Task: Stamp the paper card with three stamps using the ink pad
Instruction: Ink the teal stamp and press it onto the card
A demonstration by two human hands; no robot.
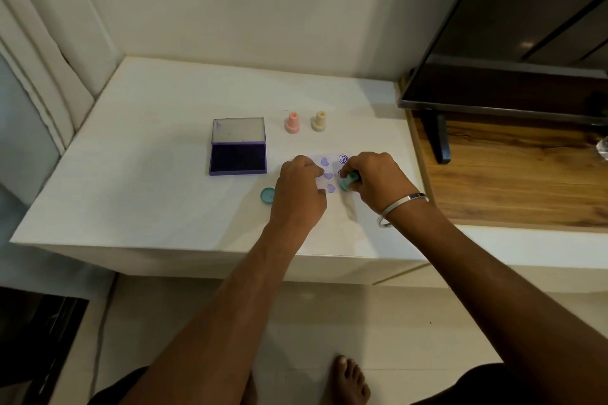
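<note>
Both hands cover much of the paper card (pixel 330 171); its outermost purple prints are too small to read.

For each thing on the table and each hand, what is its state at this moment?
Ink pad: lid open, pad uncovered.
Pink stamp: upright, untouched.
Yellow stamp: upright, untouched.
Teal stamp: tilted, held on the card.
Teal cap: off, lying on the table.
Paper card: flat, bears purple hearts and round marks.
Left hand: pressing on the card.
Right hand: gripping the teal stamp.
</note>
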